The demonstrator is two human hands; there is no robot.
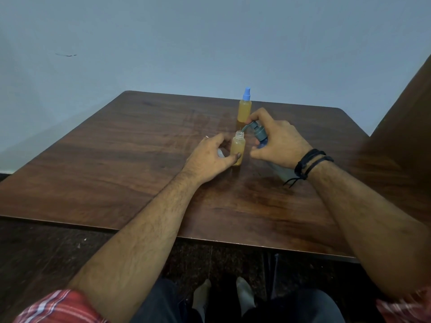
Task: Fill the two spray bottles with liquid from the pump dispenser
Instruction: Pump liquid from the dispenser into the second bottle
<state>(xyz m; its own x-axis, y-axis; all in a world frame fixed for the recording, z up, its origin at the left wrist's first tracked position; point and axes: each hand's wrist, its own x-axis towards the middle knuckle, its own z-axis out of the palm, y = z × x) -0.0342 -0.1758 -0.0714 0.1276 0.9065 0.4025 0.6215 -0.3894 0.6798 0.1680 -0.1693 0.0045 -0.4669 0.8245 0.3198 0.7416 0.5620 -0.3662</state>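
Note:
An uncapped spray bottle with orange-yellow liquid stands upright on the wooden table. My left hand holds it, thumb on its lower side. My right hand grips the pump dispenser, tilted to the left, a finger over its grey pump head. The spout reaches to the open neck of the bottle. A second spray bottle, full of the same liquid and closed with a blue spray cap, stands behind them. Something pale lies under my left hand, mostly hidden.
The table's back edge runs along a pale blue wall. A brown panel rises at the right edge. Below the front edge of the table I see my knees and feet on a dark floor.

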